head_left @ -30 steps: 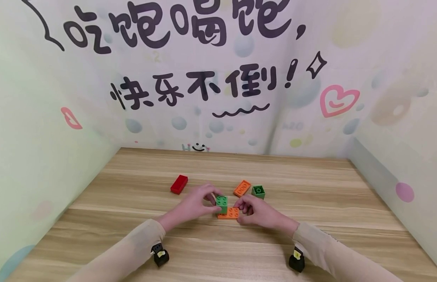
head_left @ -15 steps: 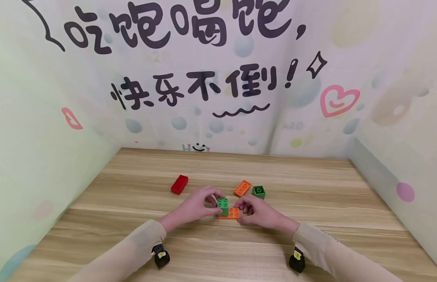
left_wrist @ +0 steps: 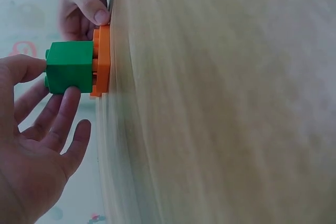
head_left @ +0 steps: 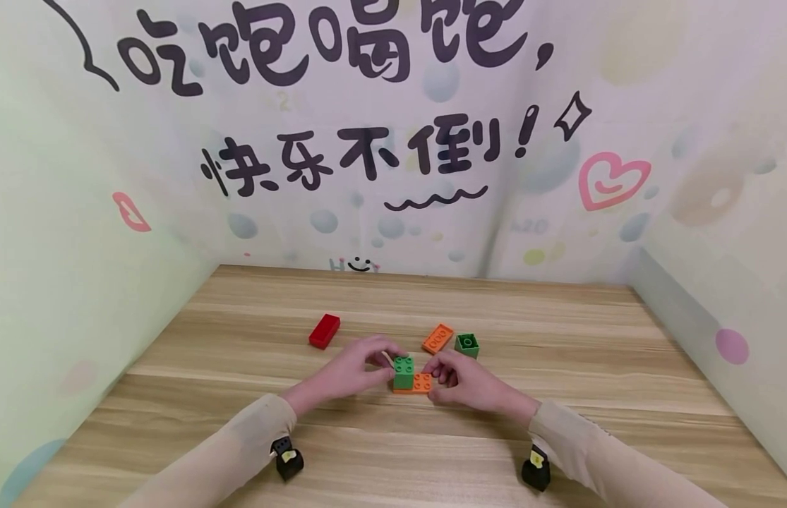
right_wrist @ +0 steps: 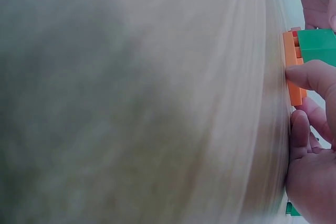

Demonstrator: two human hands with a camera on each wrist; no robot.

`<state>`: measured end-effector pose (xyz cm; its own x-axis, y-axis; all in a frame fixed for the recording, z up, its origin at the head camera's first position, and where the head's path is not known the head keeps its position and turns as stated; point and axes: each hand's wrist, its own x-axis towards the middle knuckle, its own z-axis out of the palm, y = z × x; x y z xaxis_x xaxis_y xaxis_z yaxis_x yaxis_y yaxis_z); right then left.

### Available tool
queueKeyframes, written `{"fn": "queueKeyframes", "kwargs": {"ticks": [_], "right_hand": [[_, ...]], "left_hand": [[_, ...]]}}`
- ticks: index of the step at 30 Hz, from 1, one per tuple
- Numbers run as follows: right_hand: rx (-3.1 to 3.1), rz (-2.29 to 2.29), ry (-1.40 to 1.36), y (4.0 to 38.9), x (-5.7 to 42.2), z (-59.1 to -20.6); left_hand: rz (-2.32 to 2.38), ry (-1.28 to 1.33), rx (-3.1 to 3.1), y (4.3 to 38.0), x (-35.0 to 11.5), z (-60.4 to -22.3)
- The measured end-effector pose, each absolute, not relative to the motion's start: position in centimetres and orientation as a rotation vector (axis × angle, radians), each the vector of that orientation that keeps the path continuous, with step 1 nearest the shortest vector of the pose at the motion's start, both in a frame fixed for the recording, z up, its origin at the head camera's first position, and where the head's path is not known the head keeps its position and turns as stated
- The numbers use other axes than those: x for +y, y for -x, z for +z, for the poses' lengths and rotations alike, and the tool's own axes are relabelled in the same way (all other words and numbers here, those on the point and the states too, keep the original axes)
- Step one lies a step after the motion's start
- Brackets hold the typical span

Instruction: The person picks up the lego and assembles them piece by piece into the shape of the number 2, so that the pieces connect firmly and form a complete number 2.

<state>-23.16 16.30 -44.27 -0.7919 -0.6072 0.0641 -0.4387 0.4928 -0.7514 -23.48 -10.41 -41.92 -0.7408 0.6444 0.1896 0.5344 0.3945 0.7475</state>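
Observation:
A green building brick [head_left: 403, 373] stands studs up on the left half of an orange flat brick [head_left: 423, 382], whose right-hand studs show. From the left, my left hand [head_left: 355, 367] holds the green brick, its thumb tip at the studded top and fingertips at its side in the left wrist view. My right hand [head_left: 464, 382] pinches the right end of the orange brick between thumb and forefinger [right_wrist: 310, 77]. In the left wrist view a narrow gap with orange studs shows between the green brick [left_wrist: 70, 66] and the orange base [left_wrist: 104, 59].
A red brick [head_left: 325, 331] lies at the back left of the wooden table [head_left: 272, 296]. Behind the right hand are a second orange flat brick [head_left: 437, 339] and a second green brick [head_left: 467, 345], both with hollow undersides up. A printed cloth [head_left: 304, 240] stands behind the table.
The green brick has come down from above the orange brick onto its left half. My left thumb has slid from its front to its left edge. The right hand has stayed put.

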Motion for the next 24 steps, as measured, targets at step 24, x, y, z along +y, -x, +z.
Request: {"fn": "queueKeyframes", "kwargs": {"ticks": [24], "right_hand": [[2.539,-1.161,0.916,23.29,16.28,-44.43]], "left_hand": [[1.257,-0.989,2.469,23.56,-10.38,-41.26]]}}
